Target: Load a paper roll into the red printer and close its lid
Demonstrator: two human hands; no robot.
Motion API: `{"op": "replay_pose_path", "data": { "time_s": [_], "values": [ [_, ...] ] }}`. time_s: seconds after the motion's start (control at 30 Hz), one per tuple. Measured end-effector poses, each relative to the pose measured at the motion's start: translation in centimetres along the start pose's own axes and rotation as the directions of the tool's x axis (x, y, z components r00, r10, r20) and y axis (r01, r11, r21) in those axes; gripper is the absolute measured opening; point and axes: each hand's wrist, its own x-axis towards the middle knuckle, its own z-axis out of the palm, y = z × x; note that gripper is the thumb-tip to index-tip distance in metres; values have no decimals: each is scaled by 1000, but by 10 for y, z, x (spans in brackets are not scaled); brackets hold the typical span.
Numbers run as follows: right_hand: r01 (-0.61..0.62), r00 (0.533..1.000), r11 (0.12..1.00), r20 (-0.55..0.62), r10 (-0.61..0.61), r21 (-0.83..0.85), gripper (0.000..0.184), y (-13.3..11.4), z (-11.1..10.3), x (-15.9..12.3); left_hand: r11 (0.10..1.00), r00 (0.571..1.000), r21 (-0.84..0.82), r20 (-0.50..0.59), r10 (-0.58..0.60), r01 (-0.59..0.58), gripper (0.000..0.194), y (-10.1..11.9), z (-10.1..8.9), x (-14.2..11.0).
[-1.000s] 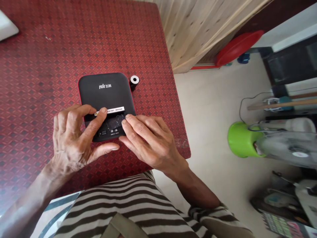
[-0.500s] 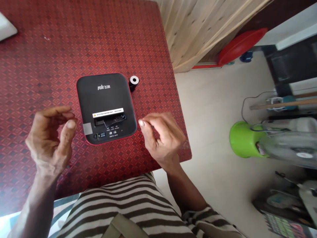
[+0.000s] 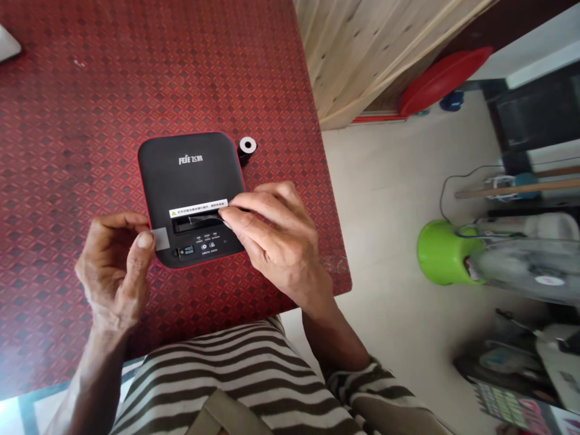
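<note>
A black box-shaped device [image 3: 193, 181] with a red rim and white lettering lies on the red patterned table [image 3: 90, 90]. A white warning strip [image 3: 198, 209] runs above its slot. My right hand [image 3: 276, 238] rests on the device's right side, fingers pinched at the slot's right end on a thin clear film. My left hand [image 3: 115, 266] sits at the device's left front corner, thumb and fingers closed by a small grey tab [image 3: 160, 238] sticking out there. A small black roll with a white core [image 3: 247, 147] stands just right of the device.
The table's right edge drops to a pale floor. There stand a green stool [image 3: 441, 254], a fan [image 3: 525, 272], a red basin [image 3: 441, 78] against wooden planks, and clutter at the lower right. A white object [image 3: 8, 43] lies at the table's far left.
Both hands lifted off the device and drew apart, then came back. The right hand now pinches at the slot's right end and the left has closed in beside the grey tab.
</note>
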Motion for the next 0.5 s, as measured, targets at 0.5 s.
{"op": "replay_pose_path", "data": {
  "time_s": [0.5],
  "values": [
    [87, 994, 995, -64, -90, -49, 7, -1, 2, -3, 999, 1000, 37, 0, -30, 30, 25, -1, -3, -6]
  ]
}}
